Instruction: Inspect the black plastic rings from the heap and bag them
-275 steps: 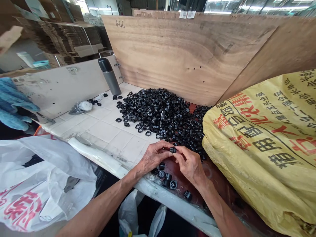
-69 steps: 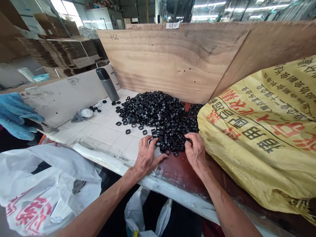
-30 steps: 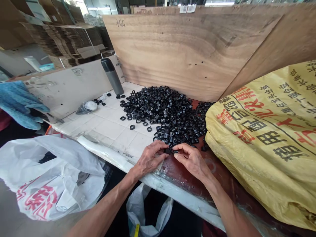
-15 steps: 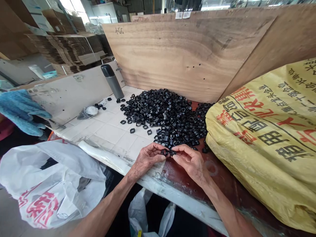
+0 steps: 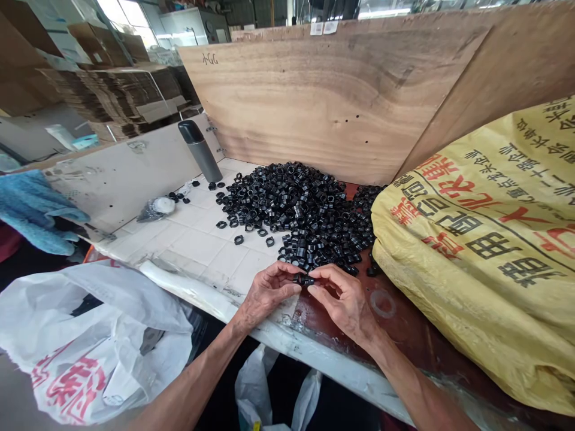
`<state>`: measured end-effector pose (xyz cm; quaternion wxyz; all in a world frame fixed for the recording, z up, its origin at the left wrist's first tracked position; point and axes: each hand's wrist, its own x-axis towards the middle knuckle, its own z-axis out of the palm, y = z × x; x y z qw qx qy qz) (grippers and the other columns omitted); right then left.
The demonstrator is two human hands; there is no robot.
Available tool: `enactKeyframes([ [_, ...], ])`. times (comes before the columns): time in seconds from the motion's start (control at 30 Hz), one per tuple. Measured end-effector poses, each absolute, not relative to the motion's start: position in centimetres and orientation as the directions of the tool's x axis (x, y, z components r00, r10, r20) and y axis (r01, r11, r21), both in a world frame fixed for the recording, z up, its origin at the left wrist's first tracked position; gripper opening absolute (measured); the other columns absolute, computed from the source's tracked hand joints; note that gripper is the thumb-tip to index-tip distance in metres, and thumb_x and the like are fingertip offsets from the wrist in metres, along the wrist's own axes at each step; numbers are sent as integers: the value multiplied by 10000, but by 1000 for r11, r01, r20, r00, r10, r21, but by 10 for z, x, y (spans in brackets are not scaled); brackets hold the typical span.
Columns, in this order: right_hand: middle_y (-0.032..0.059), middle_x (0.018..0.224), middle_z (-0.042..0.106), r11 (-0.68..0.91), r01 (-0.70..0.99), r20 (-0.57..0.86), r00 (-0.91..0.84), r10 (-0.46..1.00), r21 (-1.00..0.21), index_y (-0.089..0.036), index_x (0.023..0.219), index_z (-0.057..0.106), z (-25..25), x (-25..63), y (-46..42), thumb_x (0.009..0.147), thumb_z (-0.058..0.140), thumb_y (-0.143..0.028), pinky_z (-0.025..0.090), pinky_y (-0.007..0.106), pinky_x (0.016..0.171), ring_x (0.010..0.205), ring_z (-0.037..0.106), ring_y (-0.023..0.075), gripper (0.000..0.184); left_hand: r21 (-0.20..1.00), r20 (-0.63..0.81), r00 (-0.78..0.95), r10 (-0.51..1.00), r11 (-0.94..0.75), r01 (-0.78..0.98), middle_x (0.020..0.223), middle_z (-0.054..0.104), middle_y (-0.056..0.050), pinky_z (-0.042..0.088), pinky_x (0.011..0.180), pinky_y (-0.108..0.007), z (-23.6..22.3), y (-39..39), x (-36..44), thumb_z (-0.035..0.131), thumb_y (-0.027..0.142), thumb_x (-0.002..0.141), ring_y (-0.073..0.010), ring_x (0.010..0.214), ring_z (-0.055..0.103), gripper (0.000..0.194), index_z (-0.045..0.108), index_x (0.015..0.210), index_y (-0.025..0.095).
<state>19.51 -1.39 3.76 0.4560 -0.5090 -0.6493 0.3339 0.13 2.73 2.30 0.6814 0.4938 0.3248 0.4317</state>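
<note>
Left hand (image 5: 269,293): palm turned inward, above the front edge of the worktop, fingers curled toward the middle.
Right hand (image 5: 345,302): facing the left hand, resting just above the bare red-brown part of the worktop.
Fingers (image 5: 287,276): the fingertips of both hands come together and pinch the held rings from either side.
Held rings (image 5: 303,279): small, black and partly hidden by the fingers, between the hands, just in front of the heap; their exact number cannot be told.
Heap (image 5: 296,215): a wide pile of many similar black rings, against the foot of the board and close to the fingertips.
Stray rings (image 5: 238,239): a few lying apart on the tiles, left of the heap.
Worktop (image 5: 202,245): white tiles on the left, a red-brown surface on the right.
Sack (image 5: 471,239): yellow, printed with red and black characters, lying right of the heap and touching it.
Board (image 5: 314,102): upright plywood behind the heap.
Flask (image 5: 200,151): grey with a black cap, standing upright in the back corner.
Bag (image 5: 90,335): white plastic, printed in red, below the worktop's front edge, left of the arms.
Cloth (image 5: 36,209): blue, crumpled, far left.
</note>
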Motion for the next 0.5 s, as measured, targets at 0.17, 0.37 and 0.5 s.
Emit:
enactKeyframes([
  [0.17,10,891,676,157,353,152,-43,987,-922,-223,969,670,36,195,-14,864,648,-221,531,258,697,770,644,160,108,966,-47,397,917,143,-214,1003,750,-58,546,884,-330,25,27,1,815,231,749,-192,917,695,252,721,974,165],
  [0.37,18,890,688,112,258,108,-33,994,-960,-218,969,653,31,193,-14,860,659,-265,546,264,709,774,658,169,118,948,28,393,919,100,-302,998,733,-56,538,879,-316,22,26,3,831,192,722,-173,918,682,225,672,878,158],
  [0.5,29,908,686,108,202,103,-37,994,-973,-224,986,649,30,193,-14,873,660,-289,562,282,752,813,671,183,131,947,30,389,921,98,-306,986,706,-48,535,844,-298,21,26,4,836,180,712,-164,905,670,241,658,874,161],
])
